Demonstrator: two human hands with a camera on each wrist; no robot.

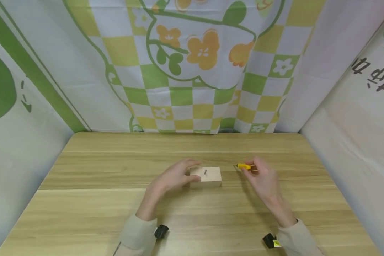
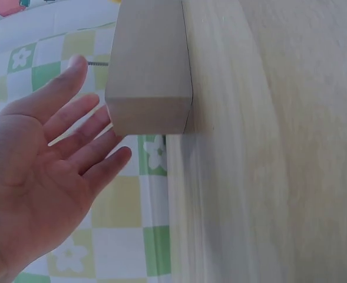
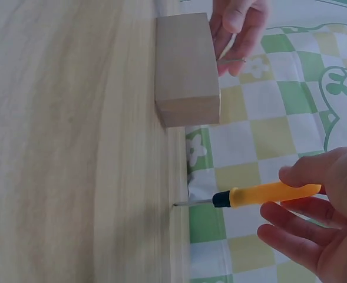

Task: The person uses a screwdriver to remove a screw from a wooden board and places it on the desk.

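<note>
A pale wooden block lies on the table, with a screw standing up from its top face. Around the block's left end is my left hand, thumb in front and fingers behind, loosely spread. In the left wrist view the left hand has its thumb tip close to the screw; whether it touches the block cannot be told. To the right of the block, my right hand pinches a yellow-handled screwdriver between thumb and fingers. Its thin metal shaft points away from the palm, toward the table.
The wood-grain table extends around both hands. A patterned cloth hangs along its back edge, and white printed sheets flank the sides. A small black device sits at the left wrist, another at the right.
</note>
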